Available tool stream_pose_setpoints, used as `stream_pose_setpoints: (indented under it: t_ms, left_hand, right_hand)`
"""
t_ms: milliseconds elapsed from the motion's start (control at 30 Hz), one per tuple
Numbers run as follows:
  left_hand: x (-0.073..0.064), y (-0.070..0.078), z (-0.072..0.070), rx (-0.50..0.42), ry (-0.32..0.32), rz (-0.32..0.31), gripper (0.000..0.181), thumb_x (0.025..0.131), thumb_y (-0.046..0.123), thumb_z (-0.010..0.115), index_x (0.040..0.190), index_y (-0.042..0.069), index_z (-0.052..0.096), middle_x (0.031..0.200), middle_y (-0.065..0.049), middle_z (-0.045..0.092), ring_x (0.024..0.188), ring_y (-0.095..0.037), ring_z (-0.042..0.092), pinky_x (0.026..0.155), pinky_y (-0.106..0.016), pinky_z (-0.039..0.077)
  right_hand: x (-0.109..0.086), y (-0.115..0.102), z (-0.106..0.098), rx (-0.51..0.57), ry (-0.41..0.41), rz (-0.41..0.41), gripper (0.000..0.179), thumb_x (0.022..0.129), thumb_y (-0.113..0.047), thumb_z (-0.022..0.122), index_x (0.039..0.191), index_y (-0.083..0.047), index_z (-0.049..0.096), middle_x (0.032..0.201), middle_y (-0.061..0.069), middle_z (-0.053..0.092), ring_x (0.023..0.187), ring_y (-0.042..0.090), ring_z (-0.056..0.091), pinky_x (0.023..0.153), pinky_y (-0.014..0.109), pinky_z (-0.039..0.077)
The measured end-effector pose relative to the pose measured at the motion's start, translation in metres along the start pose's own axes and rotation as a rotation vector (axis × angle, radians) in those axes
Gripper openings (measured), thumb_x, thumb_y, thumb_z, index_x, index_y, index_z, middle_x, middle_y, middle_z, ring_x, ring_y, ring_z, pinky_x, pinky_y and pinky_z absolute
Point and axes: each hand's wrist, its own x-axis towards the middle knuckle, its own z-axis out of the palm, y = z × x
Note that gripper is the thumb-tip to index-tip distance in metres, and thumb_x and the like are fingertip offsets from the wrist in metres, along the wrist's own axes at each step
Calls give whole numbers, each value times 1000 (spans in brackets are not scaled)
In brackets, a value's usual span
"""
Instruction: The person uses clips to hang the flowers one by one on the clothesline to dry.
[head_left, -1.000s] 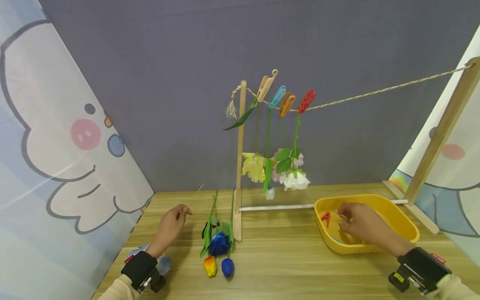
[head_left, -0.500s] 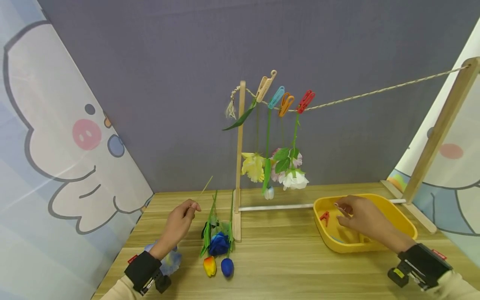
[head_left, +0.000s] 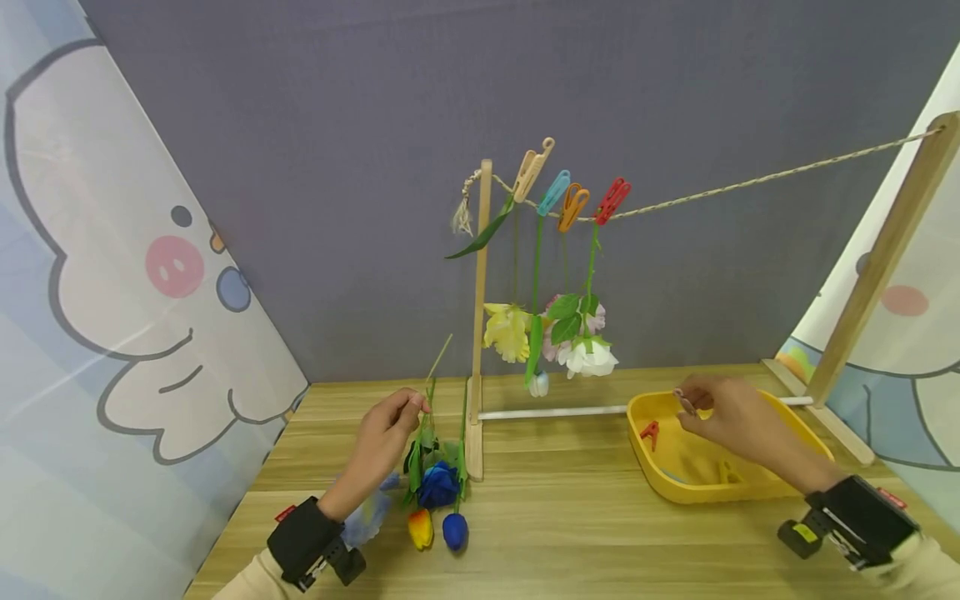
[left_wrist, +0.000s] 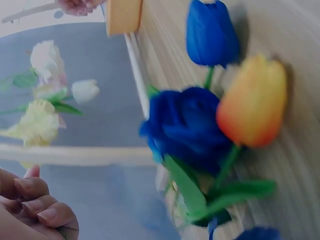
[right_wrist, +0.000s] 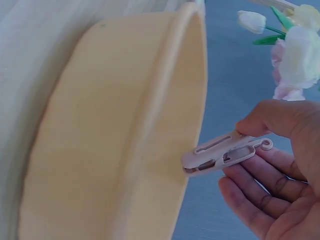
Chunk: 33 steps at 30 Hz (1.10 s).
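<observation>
My left hand (head_left: 392,427) pinches the thin green stem (head_left: 441,357) of a pale blue flower (head_left: 367,518), whose bloom hangs below the wrist. Beside it on the table lie a blue rose (head_left: 438,485), a blue tulip (head_left: 454,531) and a yellow-orange tulip (head_left: 420,529). Over the yellow basin (head_left: 750,497), my right hand (head_left: 731,421) holds a pale clothespin (right_wrist: 215,155) between thumb and fingers. A red clothespin (head_left: 651,434) and a yellow clothespin (head_left: 727,472) lie inside the basin.
A rope (head_left: 765,180) runs between a left wooden post (head_left: 481,283) and a right post (head_left: 885,258). Beige, blue, orange and red clothespins hold flowers on it, including a yellow one (head_left: 507,333) and a white one (head_left: 590,360). A white rod (head_left: 555,414) joins the post bases.
My left hand has moved right with the pale blue flower, its stem now by the left post. My right hand has risen from inside the basin with the pale clothespin.
</observation>
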Motion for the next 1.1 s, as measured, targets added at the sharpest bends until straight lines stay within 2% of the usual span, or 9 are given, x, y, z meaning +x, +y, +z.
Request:
stream_pose_setpoints:
  t_ms: [133,300,467,567,667,767,867,1100]
  left_hand:
    - [3,12,10,-48,-3,6,30,111,31,48,101,12,69,68,-4,42,54,-12,29,57,-29,31]
    - [6,27,24,-91,-18,9,27,112,28,47,99,13,66,69,-4,40,55,-12,28,59,-28,31]
    - [9,39,36,-156,-51,22,28,112,28,46,99,11,64,68,-3,35,55,-14,26,60,-28,29]
    - [12,46,43,-197,-72,30,29,112,29,45,99,12,64,69,-3,35,57,-14,27,61,-29,29]
    - [15,54,48,-233,-88,61,29,112,29,45,99,13,65,70,-4,35,57,-14,27,62,-29,30]
    - [18,64,53,-267,-105,101,28,112,30,45,99,14,64,71,-5,37,57,-15,27,61,-29,30]
    - [21,75,59,-305,-123,135,30,113,29,44,99,11,64,70,-5,37,56,-15,27,58,-27,29]
    - [26,91,71,-409,-160,171,28,113,22,43,100,7,63,70,-7,37,57,-14,28,58,-26,29]
  right_hand:
    - [5,-3,-6,0,31,-36,23,79,-8,87,95,-7,70,84,-4,67,76,19,69,66,38,59]
    - [11,-9,-15,-7,101,-109,25,77,-3,87,97,-5,72,86,-2,69,75,20,69,66,40,60]
    - [16,-16,-25,-28,195,-159,28,77,-1,87,101,-2,73,89,3,73,74,22,71,64,41,60]
    - [19,-20,-30,-30,225,-177,28,78,-1,87,103,-3,73,90,3,73,74,20,71,64,41,60]
    - [22,-24,-36,-16,232,-176,28,79,0,86,103,-5,73,91,1,73,75,19,71,65,36,60]
    - [25,-28,-42,-4,241,-147,26,80,0,86,100,-10,73,91,-5,72,77,16,69,68,21,56]
    - [30,-32,-49,-3,264,-154,26,80,1,86,97,-13,72,89,-7,71,77,15,68,70,10,49]
    - [44,-42,-67,-11,320,-210,29,78,6,86,95,-12,72,88,-7,72,79,11,67,74,6,44]
